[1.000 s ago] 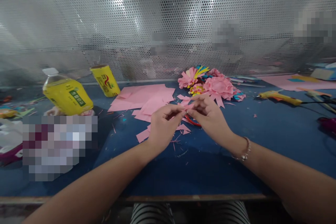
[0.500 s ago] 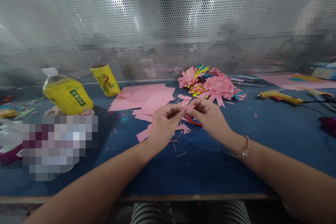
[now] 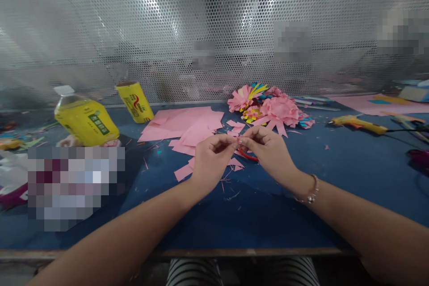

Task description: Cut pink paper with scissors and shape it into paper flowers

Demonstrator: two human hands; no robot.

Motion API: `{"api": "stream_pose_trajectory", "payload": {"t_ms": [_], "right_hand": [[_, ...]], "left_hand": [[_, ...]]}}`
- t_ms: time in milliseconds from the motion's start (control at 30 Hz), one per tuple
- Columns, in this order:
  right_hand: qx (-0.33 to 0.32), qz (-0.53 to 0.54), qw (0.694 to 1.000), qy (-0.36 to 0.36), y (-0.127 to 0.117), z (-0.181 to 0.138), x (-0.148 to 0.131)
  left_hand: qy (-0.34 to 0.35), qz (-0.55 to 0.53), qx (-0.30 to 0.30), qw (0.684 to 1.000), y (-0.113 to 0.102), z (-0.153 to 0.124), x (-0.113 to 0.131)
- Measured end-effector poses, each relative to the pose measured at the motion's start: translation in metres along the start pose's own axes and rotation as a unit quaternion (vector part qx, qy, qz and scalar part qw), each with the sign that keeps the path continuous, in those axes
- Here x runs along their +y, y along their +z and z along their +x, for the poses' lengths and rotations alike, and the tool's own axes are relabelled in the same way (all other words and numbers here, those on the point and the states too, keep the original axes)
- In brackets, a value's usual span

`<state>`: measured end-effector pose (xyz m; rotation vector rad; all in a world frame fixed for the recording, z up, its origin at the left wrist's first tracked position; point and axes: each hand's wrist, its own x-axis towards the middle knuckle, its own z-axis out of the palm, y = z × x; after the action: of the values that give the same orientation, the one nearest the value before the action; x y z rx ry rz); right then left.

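Note:
Over the blue table [image 3: 254, 214] my left hand [image 3: 209, 161] and my right hand [image 3: 270, 152] meet fingertip to fingertip, both pinched on a small pink paper piece [image 3: 237, 139] that is mostly hidden between the fingers. Under them lie pink paper scraps [image 3: 182, 172] and red-handled scissors [image 3: 248, 156]. A stack of pink paper sheets [image 3: 182, 127] lies just beyond my left hand. A heap of paper flowers [image 3: 268, 107], mostly pink, sits behind my right hand. A bracelet circles my right wrist.
A yellow drink bottle [image 3: 85, 118] and a yellow can [image 3: 134, 102] stand at the left. A yellow glue gun [image 3: 357, 124] with its cord lies at the right. More paper sheets [image 3: 375, 105] lie far right. A perforated metal screen [image 3: 214, 31] closes the back.
The pink piece was visible between my fingertips earlier; now the fingers have closed further over it and it barely shows. Both hands stay in the same place.

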<state>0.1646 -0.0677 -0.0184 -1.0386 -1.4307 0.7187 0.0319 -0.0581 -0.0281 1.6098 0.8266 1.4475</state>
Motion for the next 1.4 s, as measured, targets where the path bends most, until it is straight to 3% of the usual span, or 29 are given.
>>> {"api": "stream_pose_trajectory", "payload": {"t_ms": [233,367,533,1167,1400], "right_hand": [[0.002,0.019,1.0,0.007,-0.003,0.003,0.008],[-0.038,0.063,0.997,0.018,-0.002,0.004,0.013],[-0.064,0.004,0.998,0.016,-0.002,0.005,0.011],[-0.052,-0.051,0.997,-0.032,-0.005,0.008,0.01],[-0.061,0.018,0.998,0.02,-0.007,0.009,0.012]], "left_hand": [[-0.039,-0.048,-0.005,0.998,0.0,0.001,-0.005],[-0.044,-0.059,0.014,0.997,-0.001,0.005,-0.006],[-0.068,-0.057,0.006,0.996,-0.002,0.008,-0.006],[-0.052,-0.01,-0.059,0.997,-0.005,0.013,-0.013],[-0.036,-0.01,-0.139,0.99,-0.009,0.02,-0.014]]}}
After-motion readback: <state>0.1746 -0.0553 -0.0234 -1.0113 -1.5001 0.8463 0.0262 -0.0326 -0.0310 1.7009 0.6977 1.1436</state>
